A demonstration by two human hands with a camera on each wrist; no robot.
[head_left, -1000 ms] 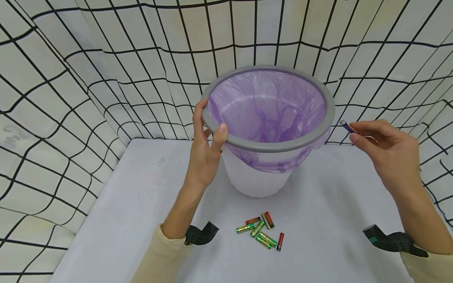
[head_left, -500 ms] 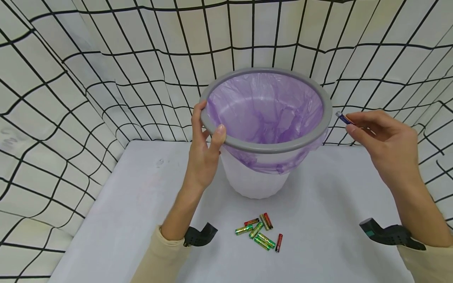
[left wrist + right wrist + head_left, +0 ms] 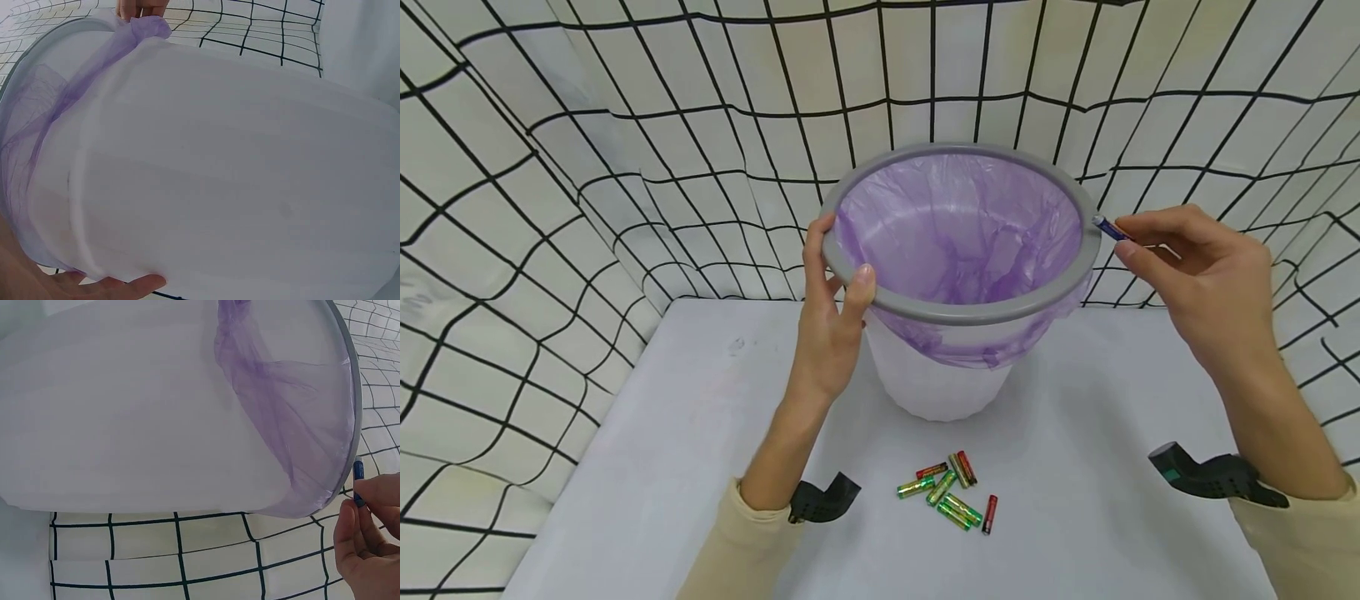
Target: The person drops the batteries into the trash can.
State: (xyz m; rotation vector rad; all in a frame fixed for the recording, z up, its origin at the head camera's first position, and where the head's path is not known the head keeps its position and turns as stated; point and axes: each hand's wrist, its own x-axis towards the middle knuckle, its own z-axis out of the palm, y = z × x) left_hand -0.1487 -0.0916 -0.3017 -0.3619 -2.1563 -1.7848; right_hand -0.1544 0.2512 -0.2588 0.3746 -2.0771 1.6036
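Note:
A white trash bin (image 3: 943,387) with a grey rim ring (image 3: 977,312) stands on the white surface, lined with a purple plastic bag (image 3: 962,225). My left hand (image 3: 831,333) grips the rim at its left side, thumb on top and fingers outside; in the left wrist view, fingers (image 3: 134,286) lie along the bin wall. Between thumb and fingertips my right hand (image 3: 1206,279) pinches a blue battery (image 3: 1107,227), its far end right at the rim's right edge. The right wrist view shows the same blue battery (image 3: 358,472) upright beside the rim.
Several green batteries (image 3: 953,515) and red ones (image 3: 990,515) lie loosely grouped on the white table (image 3: 700,433) in front of the bin. Black grid netting (image 3: 745,108) over white walls encloses the back and sides. Each wrist wears a black camera mount (image 3: 1221,477).
My right hand has carried the blue battery left and slightly up, from apart from the bin to the rim's edge. The left hand keeps its grip on the rim.

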